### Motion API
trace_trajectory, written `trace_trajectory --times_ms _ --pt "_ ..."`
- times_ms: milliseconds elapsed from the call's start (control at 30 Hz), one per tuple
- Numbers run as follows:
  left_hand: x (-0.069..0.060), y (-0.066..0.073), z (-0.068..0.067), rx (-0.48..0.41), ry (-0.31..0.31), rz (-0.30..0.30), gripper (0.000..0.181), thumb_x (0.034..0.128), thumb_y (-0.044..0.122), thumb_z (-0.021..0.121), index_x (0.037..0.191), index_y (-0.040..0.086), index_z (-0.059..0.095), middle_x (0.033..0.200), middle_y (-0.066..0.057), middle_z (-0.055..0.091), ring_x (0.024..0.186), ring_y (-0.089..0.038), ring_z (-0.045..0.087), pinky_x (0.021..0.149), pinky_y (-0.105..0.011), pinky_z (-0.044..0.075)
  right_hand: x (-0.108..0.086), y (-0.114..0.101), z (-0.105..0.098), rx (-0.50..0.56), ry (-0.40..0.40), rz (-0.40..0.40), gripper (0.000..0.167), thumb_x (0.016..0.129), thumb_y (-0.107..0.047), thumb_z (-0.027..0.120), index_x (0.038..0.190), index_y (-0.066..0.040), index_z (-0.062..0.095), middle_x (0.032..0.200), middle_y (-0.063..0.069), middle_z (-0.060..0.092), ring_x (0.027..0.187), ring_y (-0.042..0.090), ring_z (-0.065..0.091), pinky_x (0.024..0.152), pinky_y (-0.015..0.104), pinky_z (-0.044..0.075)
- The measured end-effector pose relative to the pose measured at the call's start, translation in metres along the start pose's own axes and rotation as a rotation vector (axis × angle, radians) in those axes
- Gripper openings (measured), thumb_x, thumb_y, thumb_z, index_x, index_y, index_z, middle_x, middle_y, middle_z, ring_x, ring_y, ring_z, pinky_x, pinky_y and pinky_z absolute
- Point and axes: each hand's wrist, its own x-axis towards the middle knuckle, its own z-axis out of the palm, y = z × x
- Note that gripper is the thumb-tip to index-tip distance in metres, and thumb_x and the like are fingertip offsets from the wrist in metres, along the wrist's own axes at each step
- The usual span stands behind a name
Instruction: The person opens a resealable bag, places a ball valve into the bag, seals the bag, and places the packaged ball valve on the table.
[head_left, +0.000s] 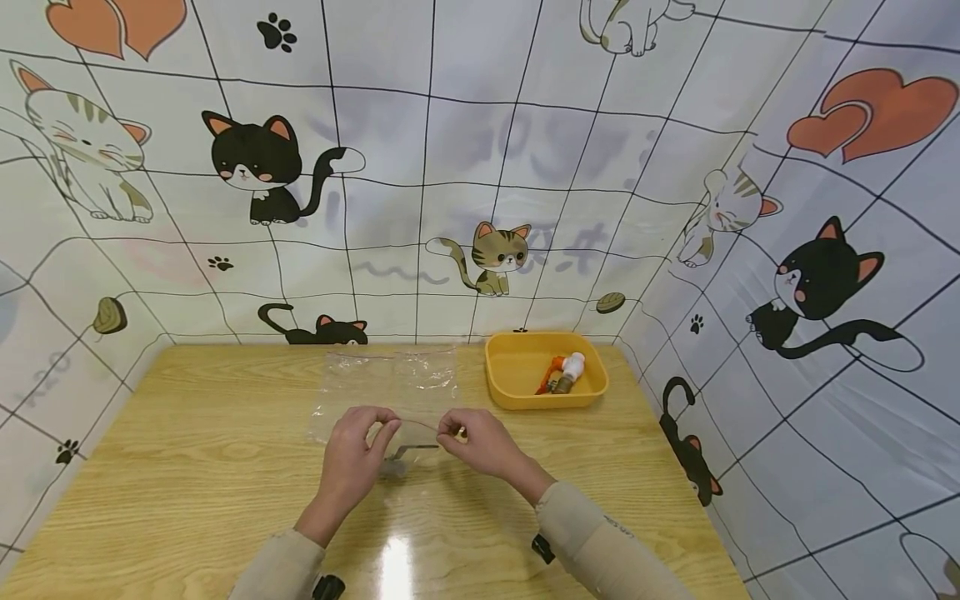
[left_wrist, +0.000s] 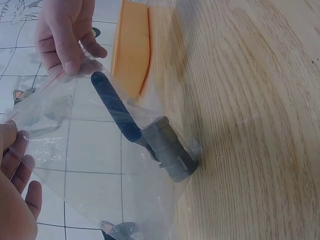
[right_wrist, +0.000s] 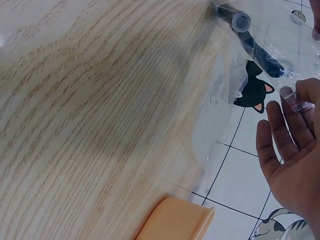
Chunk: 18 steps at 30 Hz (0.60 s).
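A grey pipe valve (left_wrist: 162,145) with a dark lever sits low in a clear plastic bag (left_wrist: 97,150), apparently inside it, in front of the person; whether its weight hangs free or touches the worktop (head_left: 225,433) cannot be told. Left hand (head_left: 352,454) and right hand (head_left: 480,442) each pinch the bag's top edge between thumb and fingertips, one on either side of a thin pink seal (head_left: 417,422). Whether that seal is fastened is unclear. If it is not, the valve could slide out should the bag tip; a slack pinch could drop the lot, and the lever's end, close to the plastic, might snag or stretch it. A seal pressed out of line would likely leave a gap.

Just beyond, a second clear bag (head_left: 386,383) lies flat, near enough to tangle with the first. To the right stands a yellow bin (head_left: 543,402) with white, brown and orange parts (head_left: 573,367), clear of the hands. A cat-print sheet (head_left: 390,150) walls the far edge.
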Motion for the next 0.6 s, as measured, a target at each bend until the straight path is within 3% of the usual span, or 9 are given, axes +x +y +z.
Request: trace_trajectory --times_ms 600 --pt "-0.0003 0.0011 -0.002 0.007 0.0 -0.007 0.006 0.0876 0.014 0.072 0.091 0.017 0.069 0.093 0.0 0.071 0.097 -0.022 0.065 0.085 -0.044 0.052 -0.0012 0.0034 -0.0012 0.002 -0.001 -0.006 0.006 0.093 -0.023 0.063 0.087 -0.025 0.063 0.086 -0.012 0.064 0.08 0.0 0.057 0.073 0.018 0.049"
